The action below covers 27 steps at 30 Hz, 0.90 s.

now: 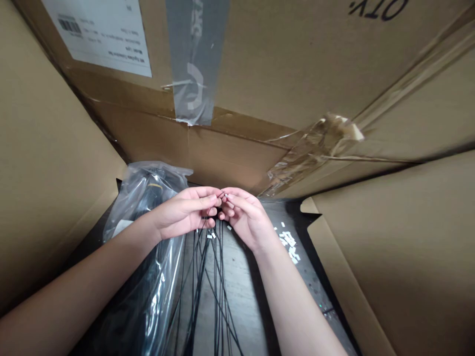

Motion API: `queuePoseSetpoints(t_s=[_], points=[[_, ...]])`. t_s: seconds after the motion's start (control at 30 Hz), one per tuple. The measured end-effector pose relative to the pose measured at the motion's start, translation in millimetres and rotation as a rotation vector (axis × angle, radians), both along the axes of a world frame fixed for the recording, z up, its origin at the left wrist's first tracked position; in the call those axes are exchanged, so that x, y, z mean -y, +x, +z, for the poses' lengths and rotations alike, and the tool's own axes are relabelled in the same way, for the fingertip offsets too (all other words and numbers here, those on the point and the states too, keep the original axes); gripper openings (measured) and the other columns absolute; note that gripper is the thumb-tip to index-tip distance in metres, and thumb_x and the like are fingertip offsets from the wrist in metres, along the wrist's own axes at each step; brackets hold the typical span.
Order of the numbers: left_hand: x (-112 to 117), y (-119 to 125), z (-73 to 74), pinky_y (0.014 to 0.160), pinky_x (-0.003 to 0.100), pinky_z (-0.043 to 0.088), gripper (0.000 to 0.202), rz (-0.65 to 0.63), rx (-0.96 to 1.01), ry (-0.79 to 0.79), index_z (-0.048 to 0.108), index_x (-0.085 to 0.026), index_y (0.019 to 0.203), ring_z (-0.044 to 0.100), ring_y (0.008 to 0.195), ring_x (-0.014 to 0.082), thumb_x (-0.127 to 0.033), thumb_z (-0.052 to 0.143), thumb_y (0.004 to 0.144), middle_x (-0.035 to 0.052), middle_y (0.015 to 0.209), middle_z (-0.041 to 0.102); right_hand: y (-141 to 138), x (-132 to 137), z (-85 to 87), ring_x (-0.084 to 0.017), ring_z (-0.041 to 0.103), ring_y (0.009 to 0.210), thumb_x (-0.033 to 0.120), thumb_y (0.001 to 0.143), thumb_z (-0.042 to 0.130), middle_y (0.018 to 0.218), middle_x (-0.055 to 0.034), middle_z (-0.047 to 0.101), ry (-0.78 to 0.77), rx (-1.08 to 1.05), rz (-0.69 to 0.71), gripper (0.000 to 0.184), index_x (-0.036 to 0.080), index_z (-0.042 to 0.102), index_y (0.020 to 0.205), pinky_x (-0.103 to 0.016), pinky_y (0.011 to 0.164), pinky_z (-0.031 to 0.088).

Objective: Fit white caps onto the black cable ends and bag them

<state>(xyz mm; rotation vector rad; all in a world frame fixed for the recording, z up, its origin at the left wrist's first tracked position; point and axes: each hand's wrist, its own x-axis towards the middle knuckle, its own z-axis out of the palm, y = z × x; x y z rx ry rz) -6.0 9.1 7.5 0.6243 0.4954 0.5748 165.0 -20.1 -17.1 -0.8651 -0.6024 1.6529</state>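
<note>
Thin black cables (218,282), pinched by left hand (181,212), right hand (247,217) fingers (210,200), tips meeting

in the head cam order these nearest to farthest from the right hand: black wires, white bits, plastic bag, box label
From the right hand:
1. Thin black wires: directly below and to its left.
2. Small white tabs: to its right, on the dark surface.
3. Clear plastic bag: to the left, beyond the left hand.
4. Printed label: high up on the cardboard, upper left.
</note>
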Motion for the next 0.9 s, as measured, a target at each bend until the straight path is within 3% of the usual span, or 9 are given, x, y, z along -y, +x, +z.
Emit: queuePoseSetpoints(t_s=[0.1,0.23,0.33,0.6,0.9], points=[[-0.5,-0.6,2.7,0.057,0.019,0.049,0.011,0.063,0.011,-0.043,0.067,-0.011,0.090,0.053,0.062,0.0060,-0.017,0.074,0.083,-0.0007,0.076,0.053,0.0,0.3,-0.5,-0.005,0.045,0.052,0.022,0.065,0.080,0.070,0.0027,0.062,0.018,-0.006,-0.002,0.018,0.018,0.073,0.081,-0.022,0.054,0.051],[-0.7,-0.4,5.5,0.048,0.014,0.039,0.009,0.070,0.047,-0.069,0.063,-0.010,0.084,0.046,0.054,0.0032,-0.016,0.071,0.085,-0.0033,0.071,0.046,-0.4,0.2,-0.1,-0.005,0.045,0.051,0.020,0.064,0.079,0.069,0.0036,0.061,0.017,-0.014,-0.010,0.018,0.018,0.072,0.080,-0.022,0.055,0.052],[0.1,-0.2,7.1,0.045,0.012,0.036,0.010,0.053,0.057,-0.060,0.062,-0.010,0.082,0.042,0.049,0.0008,-0.014,0.070,0.086,-0.0029,0.072,0.048,-0.6,0.3,0.8,-0.005,0.046,0.051,0.020,0.064,0.080,0.068,0.0041,0.061,0.004,-0.020,-0.012,0.018,0.018,0.071,0.079,-0.022,0.055,0.051],[-0.2,-0.9,8.9,0.058,0.018,0.056,0.005,0.081,0.054,-0.089,0.066,-0.009,0.084,0.061,0.058,0.0066,-0.009,0.064,0.088,0.0026,0.079,0.063,0.1,-0.8,-0.8,-0.005,0.045,0.051,0.020,0.065,0.079,0.066,0.0037,0.060,-0.014,-0.027,-0.010,0.018,0.017,0.072,0.081,-0.022,0.055,0.050],[0.7,1.8,9.5,0.070,0.019,0.061,0.014,0.092,0.025,-0.064,0.071,-0.009,0.088,0.070,0.069,0.0106,0.002,0.068,0.079,0.0050,0.080,0.071,-0.4,-0.7,1.8,-0.007,0.045,0.052,0.022,0.063,0.079,0.067,0.0018,0.063,-0.019,-0.021,-0.010,0.019,0.017,0.075,0.081,-0.023,0.055,0.050]])
